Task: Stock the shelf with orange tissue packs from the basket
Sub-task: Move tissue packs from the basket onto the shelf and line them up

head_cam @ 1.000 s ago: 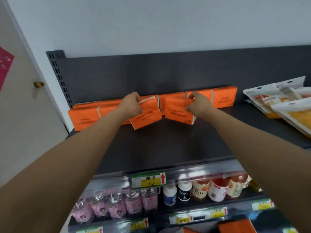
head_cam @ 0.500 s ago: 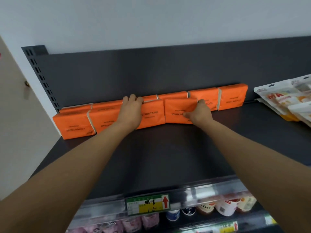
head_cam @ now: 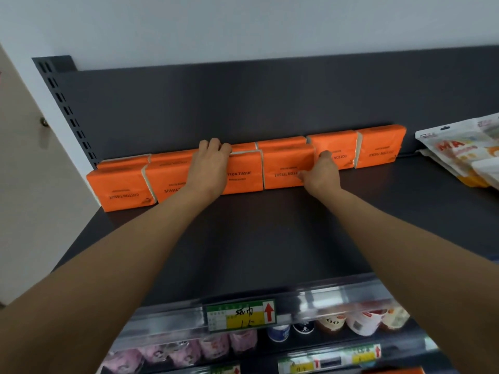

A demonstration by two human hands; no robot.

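The orange tissue packs [head_cam: 287, 167] stand on edge in a row along the back of the dark shelf [head_cam: 270, 238], against its grey back panel [head_cam: 216, 103]. Each is a flat rectangular pack in bright orange wrap with small dark print reading "COTTON TISSUE" — upside down on most, right way up on the third front pack [head_cam: 244, 172] — and white tissue shows at the seams between neighbours. Four packs form a front row at the left and middle, with the tops of more packs visible just behind them; two further packs at the right end, the last of them [head_cam: 380, 147], stand against the back panel.

The left hand [head_cam: 209, 163] lies flat over the join of the second and third front packs, fingers curled over their top edges. The right hand [head_cam: 321, 171] presses the right end of the fourth front pack, thumb up against the pack behind it — neither hand has a pack lifted.

To the right lie white and yellow snack bags [head_cam: 464, 155], well apart from the tissue. A green and yellow price tag [head_cam: 240, 315] sits on the shelf's front rail, with bottles [head_cam: 334, 323] on the shelf below.
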